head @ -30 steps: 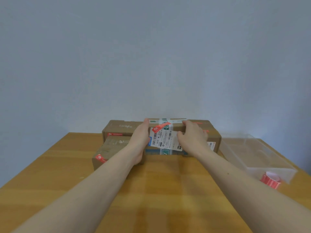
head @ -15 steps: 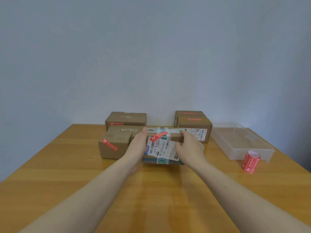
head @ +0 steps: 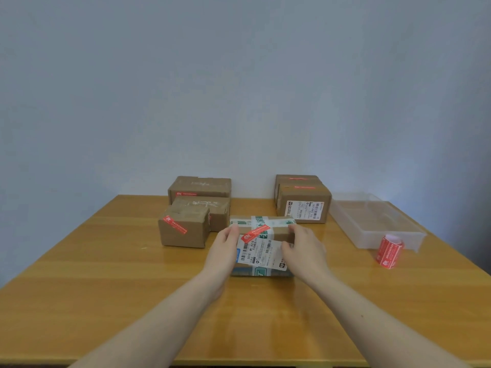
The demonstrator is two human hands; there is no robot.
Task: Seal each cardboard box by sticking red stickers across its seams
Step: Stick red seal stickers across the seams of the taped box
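Observation:
A cardboard box (head: 276, 231) with green tape, a white shipping label and a red sticker (head: 256, 232) across its top front edge stands in the middle of the wooden table (head: 106, 274). My left hand (head: 222, 252) holds its left side. My right hand (head: 303, 251) grips its right edge, thumb on the label face. A roll of red stickers (head: 388, 252) stands at the right, away from both hands.
A small stickered box (head: 183, 232) sits left of the held one, with two more boxes (head: 202, 188) behind it. Two boxes (head: 304, 205) with red stickers on top stand at the back right. A clear plastic tray (head: 372, 221) lies behind the roll.
Both hands have drawn the labelled box away from the other boxes toward me and set it mid-table. The view has pulled back, so the boxes behind now show apart.

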